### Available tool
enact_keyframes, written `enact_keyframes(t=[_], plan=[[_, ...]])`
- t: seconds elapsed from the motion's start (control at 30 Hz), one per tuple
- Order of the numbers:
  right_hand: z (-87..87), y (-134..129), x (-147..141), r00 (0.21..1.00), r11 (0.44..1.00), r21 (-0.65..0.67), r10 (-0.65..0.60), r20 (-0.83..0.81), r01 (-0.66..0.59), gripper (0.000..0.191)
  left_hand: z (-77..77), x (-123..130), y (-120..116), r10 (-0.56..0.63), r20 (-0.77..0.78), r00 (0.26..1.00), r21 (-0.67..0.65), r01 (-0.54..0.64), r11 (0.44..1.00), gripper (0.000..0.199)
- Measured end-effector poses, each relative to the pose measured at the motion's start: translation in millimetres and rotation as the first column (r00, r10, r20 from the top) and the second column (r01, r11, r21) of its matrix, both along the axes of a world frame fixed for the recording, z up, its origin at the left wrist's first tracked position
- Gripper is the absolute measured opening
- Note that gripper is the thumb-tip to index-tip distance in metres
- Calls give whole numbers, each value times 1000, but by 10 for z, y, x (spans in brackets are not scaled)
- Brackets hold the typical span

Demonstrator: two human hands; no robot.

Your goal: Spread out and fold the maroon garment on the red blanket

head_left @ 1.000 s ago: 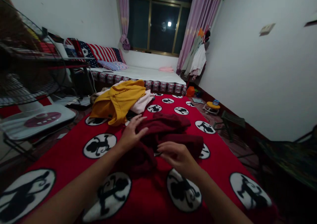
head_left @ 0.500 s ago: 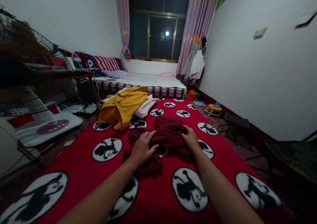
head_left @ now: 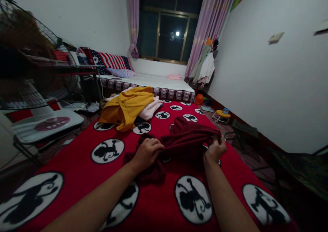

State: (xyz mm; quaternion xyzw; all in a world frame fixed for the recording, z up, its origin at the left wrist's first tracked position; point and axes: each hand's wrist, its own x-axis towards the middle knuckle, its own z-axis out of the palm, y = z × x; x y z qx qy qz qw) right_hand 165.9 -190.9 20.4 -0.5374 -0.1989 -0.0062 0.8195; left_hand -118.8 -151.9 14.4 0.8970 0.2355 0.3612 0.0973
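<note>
A crumpled maroon garment lies across the red blanket, which is printed with black monkeys in white circles. My left hand is closed on the cloth near its left part, with a loose fold hanging below the wrist. At the garment's right end, my right hand grips a bunched edge and holds it a little off the blanket. Cloth stretches between the two hands. What kind of garment it is cannot be made out.
A yellow garment lies heaped over a pale pink one beyond my left hand. At the left stands a fan. A low bed is under the window. Stools, one with a yellow seat, line the right wall.
My right hand has moved right, pulling the garment's edge outward and up, so the cloth is stretched wider. My left hand has closed on its part. The view has shifted slightly.
</note>
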Motion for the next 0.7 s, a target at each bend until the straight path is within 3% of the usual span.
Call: enact_keyframes(t=[0.1,0.2,0.23,0.37,0.4,0.47,0.57,0.63,0.7], plan=[[99,-84,6,991,994,-59,-89,102,96,34,23,19,-6,44,88,995,-3,-44,999,11],[223,-188,-88,956,991,-40,-109,274,124,34,7,29,31,66,111,992,-88,-56,995,12],[266,-227,-144,936,992,-25,-108,335,124,32,-3,34,43,64,98,993,-115,-53,992,21],[455,-390,-457,842,993,46,-119,526,112,18,-32,65,76,4,-10,1000,-170,-5,985,96],[514,-427,-545,823,994,58,-112,557,96,14,-34,71,85,-25,-38,999,-182,18,983,100],[662,-487,-709,786,997,68,-77,613,45,10,-34,72,100,-72,-58,996,-207,59,976,79],[954,-534,-861,741,997,66,-23,672,-29,9,-48,34,87,-58,72,996,-289,77,954,35],[1164,-524,-875,714,993,28,63,697,-115,10,-60,-9,42,9,196,981,-363,64,930,30],[1359,-456,-822,663,956,-83,256,703,-281,11,-42,-39,1,41,244,969,-417,67,907,31]])
